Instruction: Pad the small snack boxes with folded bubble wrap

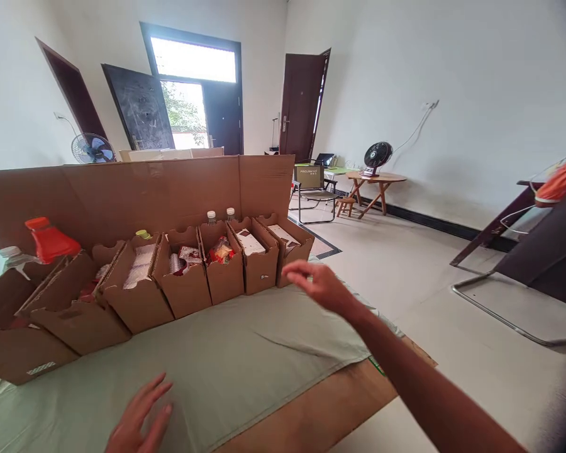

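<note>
Along the back of a cloth-covered table [245, 352] stands a row of several open cardboard bins. My right hand [314, 283] is in front of the rightmost bin [298, 253], which holds a white box [283, 236]; its fingers are bent and close together, and what they hold, if anything, is hidden. My left hand [144, 418] hangs over the cloth at the near edge, its fingers apart and holding nothing. Red packets [221, 251] lie in one middle bin, and another white box [251, 242] lies in the bin beside the rightmost.
Behind the bins rises a tall cardboard panel [179, 195]. A red bottle [51, 241] and a clear bottle [16, 258] stand at the left. Farther back are a folding chair [316, 196] and a wooden table with a fan [378, 156]. A dark chair [538, 264] is at the right.
</note>
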{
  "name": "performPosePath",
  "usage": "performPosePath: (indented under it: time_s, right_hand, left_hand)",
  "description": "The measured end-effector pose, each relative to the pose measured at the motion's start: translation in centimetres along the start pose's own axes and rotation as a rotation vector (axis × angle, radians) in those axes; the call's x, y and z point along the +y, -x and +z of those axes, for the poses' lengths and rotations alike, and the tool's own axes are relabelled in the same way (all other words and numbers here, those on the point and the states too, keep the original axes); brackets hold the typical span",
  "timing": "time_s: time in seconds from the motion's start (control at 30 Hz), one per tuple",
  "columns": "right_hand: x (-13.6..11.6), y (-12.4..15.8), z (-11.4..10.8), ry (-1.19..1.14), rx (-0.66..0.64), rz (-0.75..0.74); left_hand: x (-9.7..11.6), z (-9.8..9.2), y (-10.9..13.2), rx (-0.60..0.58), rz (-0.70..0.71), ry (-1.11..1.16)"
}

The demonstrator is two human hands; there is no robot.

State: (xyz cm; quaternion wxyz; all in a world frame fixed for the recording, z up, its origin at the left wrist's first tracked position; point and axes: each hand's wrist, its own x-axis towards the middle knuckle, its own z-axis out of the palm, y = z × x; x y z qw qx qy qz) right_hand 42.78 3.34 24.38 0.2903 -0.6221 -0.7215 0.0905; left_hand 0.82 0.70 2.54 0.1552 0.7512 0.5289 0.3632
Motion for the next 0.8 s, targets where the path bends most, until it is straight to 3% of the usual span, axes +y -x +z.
performPosePath:
  time_s: [0.03, 0.13, 0.23, 0.3, 0.43, 0.57, 0.67, 0.8]
  right_hand:
    - [0.7, -2.5, -1.2, 0.162, -0.013, 0.05]
    - [2.4, -8.8, -2.7, 0.321, -0.037, 0.136]
    - [3.7, -12.8, -2.6, 0.409, -0.193, 0.165]
    - [4.2, -14.5, -2.6, 0.448, -0.331, 0.168]
    - [4.9, -16.6, -3.3, 0.509, -0.511, 0.204]
    - [5.5, -17.3, -2.3, 0.637, -0.574, 0.253]
    - [5.9, -17.3, -0.2, 0.723, -0.533, 0.267]
    - [6.6, -17.1, 1.5, 0.771, -0.377, 0.241]
  left_hand:
    - [1.0, 0.4, -1.7, 0.023, 0.025, -0.003]
    - [2.4, 3.0, -5.5, 0.107, 0.094, 0.009]
    - [1.6, 6.2, -6.5, 0.173, 0.159, 0.014]
    - [0.7, 7.3, -6.1, 0.182, 0.159, 0.013]
    - [-0.7, 7.3, -5.4, 0.168, 0.16, 0.041]
    - [-1.1, 7.2, -5.8, 0.173, 0.24, 0.034]
    - [-1.0, 7.4, -5.9, 0.173, 0.227, 0.021]
    - [-0.6, 7.4, -5.7, 0.126, 0.156, 0.028]
